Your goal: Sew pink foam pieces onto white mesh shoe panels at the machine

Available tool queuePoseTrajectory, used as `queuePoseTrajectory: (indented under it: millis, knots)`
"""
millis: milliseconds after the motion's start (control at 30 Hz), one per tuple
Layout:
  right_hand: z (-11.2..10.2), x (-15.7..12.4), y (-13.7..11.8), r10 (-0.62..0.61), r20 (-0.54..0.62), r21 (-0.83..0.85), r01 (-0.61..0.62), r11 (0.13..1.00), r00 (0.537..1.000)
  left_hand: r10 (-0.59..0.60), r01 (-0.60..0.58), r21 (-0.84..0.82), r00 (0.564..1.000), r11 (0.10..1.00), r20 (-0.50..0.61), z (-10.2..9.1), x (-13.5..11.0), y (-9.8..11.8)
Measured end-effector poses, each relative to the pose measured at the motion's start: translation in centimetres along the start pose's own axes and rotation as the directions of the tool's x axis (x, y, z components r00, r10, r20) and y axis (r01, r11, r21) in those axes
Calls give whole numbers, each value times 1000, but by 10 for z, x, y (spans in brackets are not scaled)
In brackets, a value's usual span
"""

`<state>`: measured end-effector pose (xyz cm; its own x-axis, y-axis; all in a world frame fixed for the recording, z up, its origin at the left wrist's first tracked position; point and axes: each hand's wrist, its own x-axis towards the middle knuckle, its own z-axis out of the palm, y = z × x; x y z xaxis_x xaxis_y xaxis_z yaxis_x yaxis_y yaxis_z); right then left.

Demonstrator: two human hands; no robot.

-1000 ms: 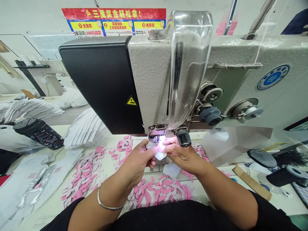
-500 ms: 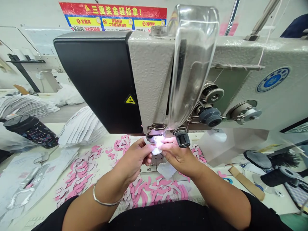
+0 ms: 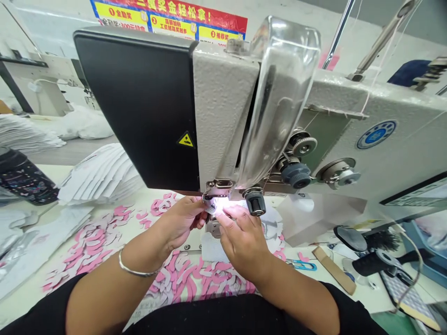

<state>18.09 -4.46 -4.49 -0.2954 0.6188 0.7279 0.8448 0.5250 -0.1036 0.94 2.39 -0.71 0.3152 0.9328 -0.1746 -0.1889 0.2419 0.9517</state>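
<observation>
My left hand (image 3: 188, 214) is closed at the left of the sewing machine's needle area, thumb and finger pinching the edge of a small white fabric piece (image 3: 210, 204). Close on the other side, my right hand (image 3: 246, 239) has its bent fingers pressed together on the same piece, fingertips beside the presser foot (image 3: 219, 190). Bright lamp light washes out the stitching spot, so the needle tip and much of the piece are hidden. More white fabric (image 3: 211, 246) hangs below the fingers over the front of the narrow machine bed.
The sewing machine head (image 3: 223, 107) rises right above my hands. Pink and white scraps (image 3: 199, 279) cover the table. Stacked white pieces (image 3: 101, 174) and a dark tumbler (image 3: 26, 179) stand left. Blue thread snips (image 3: 303, 265), a brown strip (image 3: 333, 270) and a black thread spool (image 3: 370, 263) lie right.
My right hand has turned palm down, its fingers now over the fabric. The fabric has shifted, showing more white on both sides of that hand. The whole view has tilted and swung right.
</observation>
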Motion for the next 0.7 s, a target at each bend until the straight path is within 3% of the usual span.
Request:
queuePoseTrajectory:
  millis: [300,367,500,600,700]
  knots:
    - [-1,3,8,-23,-11,58,24,998,1000,34,-33,-40,999,999,13,-3,-15,-6]
    - [-3,5,7,-15,8,46,15,999,1000,51,-51,38,998,998,-20,-7,-22,-5]
    - [-5,7,7,0,49,43,-2,999,999,113,-53,368,983,928,-142,-15,-34,-15]
    - [-5,9,7,4,42,54,-6,999,999,34,40,437,986,899,-160,-17,-40,-35]
    - [-4,10,7,35,57,62,-39,997,998,-51,75,367,996,927,-72,-14,-45,-49]
